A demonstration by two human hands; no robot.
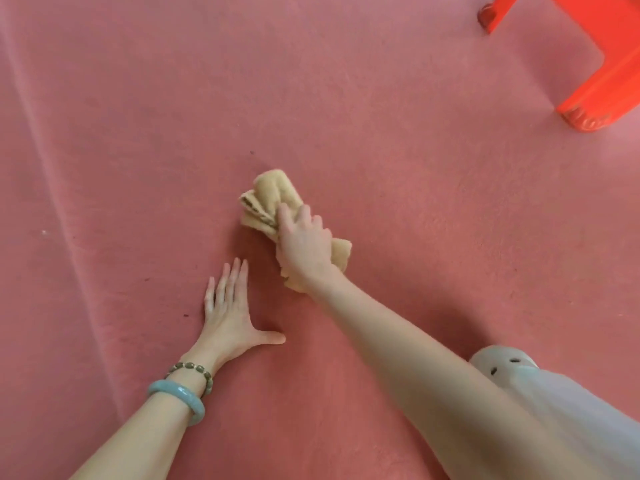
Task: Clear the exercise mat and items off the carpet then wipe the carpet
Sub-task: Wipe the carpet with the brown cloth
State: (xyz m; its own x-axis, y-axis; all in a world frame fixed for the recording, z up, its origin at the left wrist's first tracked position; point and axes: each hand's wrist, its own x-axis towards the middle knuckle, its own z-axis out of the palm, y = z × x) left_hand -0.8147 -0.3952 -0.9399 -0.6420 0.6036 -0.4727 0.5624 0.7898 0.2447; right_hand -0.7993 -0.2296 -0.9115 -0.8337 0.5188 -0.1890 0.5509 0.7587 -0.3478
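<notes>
A: What's furthest left?
B: A long crease (45,188) running down the pink carpet (415,150). Next comes the left hand (230,317), lying flat on the carpet, palm down. Its fingers are straight and close together, the thumb is spread out sideways, and it holds nothing.
A: Anything on that wrist?
B: A bead bracelet (194,370) and, just behind it, a pale green bangle (180,400).
A: And the cloth?
B: The tan cloth (268,195) lies bunched on the carpet near the middle, just beyond the left fingertips and to their right, not touching them. The right hand (304,242) sits on top with its fingers curled down round the middle, gripping it. Folds stick out past the fingers and a corner shows beside the wrist.
A: Further right?
B: At the lower right, beside the right forearm, there's a grey shoe (502,363) with small holes in its toe, next to grey fabric (581,410). In the top right corner, two legs of a bright red plastic stool (602,81) stand on the carpet, well apart from the cloth.
</notes>
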